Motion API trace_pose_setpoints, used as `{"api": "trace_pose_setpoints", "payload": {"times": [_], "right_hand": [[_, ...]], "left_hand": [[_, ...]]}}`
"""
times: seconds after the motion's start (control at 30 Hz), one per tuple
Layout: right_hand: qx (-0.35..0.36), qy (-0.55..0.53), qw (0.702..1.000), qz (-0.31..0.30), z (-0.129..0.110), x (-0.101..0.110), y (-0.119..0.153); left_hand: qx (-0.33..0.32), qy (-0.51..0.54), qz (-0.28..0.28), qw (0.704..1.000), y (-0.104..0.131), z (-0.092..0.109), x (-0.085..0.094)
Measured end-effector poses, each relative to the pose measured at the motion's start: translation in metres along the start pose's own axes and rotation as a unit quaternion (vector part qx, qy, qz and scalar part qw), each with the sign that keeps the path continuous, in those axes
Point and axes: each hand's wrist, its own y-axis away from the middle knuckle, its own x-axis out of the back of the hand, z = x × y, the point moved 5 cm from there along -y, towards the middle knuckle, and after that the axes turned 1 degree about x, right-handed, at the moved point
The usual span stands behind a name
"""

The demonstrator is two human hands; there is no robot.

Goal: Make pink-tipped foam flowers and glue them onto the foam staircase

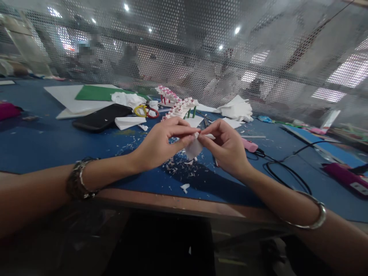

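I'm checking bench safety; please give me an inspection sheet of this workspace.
Surface: blue tabletop, littered with white paper scraps.
Items in hand: small white paper piece, pinched near its top.
Clutter: flat black rectangular device, yellow-and-red-handled scissors, flat green sheet.
Hands: left hand and right hand, both gripping the paper piece.
Cables: black cable, looped, apparently joined to a pink handle-like object.
Surroundings: grey perforated screen behind the tabletop.

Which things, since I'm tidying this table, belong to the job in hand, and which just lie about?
Probably the job:
white piece pinched by left hand and right hand
white scraps
yellow-and-red scissors

Probably just lying about:
black phone-like slab
magenta item, far left
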Motion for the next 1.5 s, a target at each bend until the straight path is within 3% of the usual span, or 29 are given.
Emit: {"api": "trace_pose_setpoints", "payload": {"times": [0.23, 0.53, 0.77, 0.9, 1.17, 1.33, 1.5], "right_hand": [[-0.012, -0.035, 0.999, -0.001, -0.003, -0.004, 0.002], [-0.022, -0.006, 1.0, -0.022, -0.006, -0.001, -0.001], [-0.001, -0.014, 1.0, -0.01, -0.003, 0.0, -0.002], [-0.009, 0.008, 1.0, 0.003, -0.003, 0.004, -0.002], [-0.062, 0.08, 0.991, -0.089, 0.005, -0.004, -0.001], [-0.04, 0.116, 0.986, -0.111, 0.003, -0.004, -0.003], [0.015, 0.158, 0.983, -0.091, 0.001, -0.006, -0.003]], "left_hand": [[-0.029, -0.062, 0.019, 0.998, 0.001, 0.001, 0.003], [-0.024, -0.045, 0.022, 0.998, -0.003, 0.0, 0.007], [0.081, 0.096, -0.008, 0.992, -0.007, -0.014, 0.005], [0.108, 0.126, -0.002, 0.986, -0.009, -0.017, 0.003], [0.167, 0.167, -0.006, 0.972, -0.008, -0.019, 0.002], [0.203, 0.239, -0.023, 0.949, -0.006, -0.024, -0.002], [0.238, 0.306, 0.024, 0.922, -0.004, -0.031, -0.006]]}}
